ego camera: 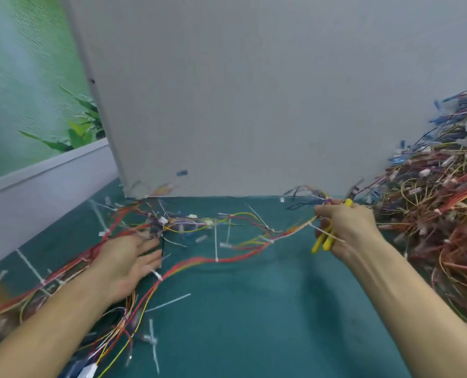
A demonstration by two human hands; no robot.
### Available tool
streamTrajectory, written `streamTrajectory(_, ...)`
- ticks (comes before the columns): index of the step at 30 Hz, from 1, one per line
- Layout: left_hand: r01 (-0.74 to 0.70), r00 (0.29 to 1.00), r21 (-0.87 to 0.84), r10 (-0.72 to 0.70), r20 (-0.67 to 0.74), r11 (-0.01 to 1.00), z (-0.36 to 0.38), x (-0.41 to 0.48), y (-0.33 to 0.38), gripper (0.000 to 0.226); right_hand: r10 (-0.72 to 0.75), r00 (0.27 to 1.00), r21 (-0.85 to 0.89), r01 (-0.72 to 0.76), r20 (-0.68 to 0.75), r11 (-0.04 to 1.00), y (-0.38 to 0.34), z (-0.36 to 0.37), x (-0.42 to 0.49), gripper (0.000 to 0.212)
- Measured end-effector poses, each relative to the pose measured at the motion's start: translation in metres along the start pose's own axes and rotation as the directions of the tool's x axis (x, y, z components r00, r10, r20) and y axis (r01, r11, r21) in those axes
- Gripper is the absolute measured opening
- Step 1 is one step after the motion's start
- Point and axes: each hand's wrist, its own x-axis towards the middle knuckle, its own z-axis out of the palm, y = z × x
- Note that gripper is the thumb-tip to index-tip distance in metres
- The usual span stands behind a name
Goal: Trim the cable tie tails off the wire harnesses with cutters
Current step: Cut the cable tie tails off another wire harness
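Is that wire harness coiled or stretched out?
Stretched out: the wire harness runs across the mat from the left hand to the right hand, which grips the cutters.

This looked like a wiring workshop, at a station for harness work. A teal surface [254,309] ran up to a plain grey partition panel [240,91]. A tangled heap of wire harnesses [439,214] in red, orange and blue rose at the right. Another harness [199,260] sprawled across the middle among scattered white cable tie tails [169,302]. The right hand [346,227] held yellow-handled cutters [318,244]. Green leaves [76,129] showed at the left, picture or window unclear.
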Motion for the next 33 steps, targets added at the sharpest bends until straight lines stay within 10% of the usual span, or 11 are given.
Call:
streamTrajectory(2,-0.199,0.974,0.555,0.100,0.204,0.807,-0.003,-0.015,0.005,0.023,0.008,1.000,-0.024,-0.008,0.002,1.000,0.004,-0.002,-0.001,0.025)
streamTrajectory(3,-0.322,0.947,0.784,0.182,0.266,0.531,-0.007,-0.017,0.006,0.024,0.010,1.000,-0.026,-0.010,0.001,1.000,0.007,-0.003,0.000,0.026)
streamTrajectory(7,-0.687,0.655,0.670,0.639,0.403,0.281,-0.005,-0.016,0.022,0.030,0.024,1.000,-0.047,-0.024,0.002,0.999,0.014,-0.007,0.000,0.028)
streamTrajectory(9,-0.688,0.619,0.701,0.654,0.435,0.186,-0.005,0.001,0.026,0.041,0.016,1.000,-0.048,-0.016,-0.001,0.999,0.015,-0.009,0.001,0.027)
streamTrajectory(13,-0.473,0.850,0.847,0.379,0.365,0.243,-0.023,0.036,0.022,0.030,-0.056,0.993,-0.012,0.055,-0.107,0.998,0.012,-0.020,0.007,0.029)
streamTrajectory(24,-0.667,0.604,0.740,0.643,0.471,0.084,-0.017,0.024,0.016,0.022,-0.060,0.991,-0.036,0.056,-0.118,0.998,0.020,-0.028,0.011,0.030)
streamTrajectory(33,-0.725,0.570,0.647,0.733,0.371,0.236,-0.017,0.024,0.018,0.033,-0.068,0.995,-0.198,0.053,-0.069,0.979,0.031,-0.025,0.011,0.030)
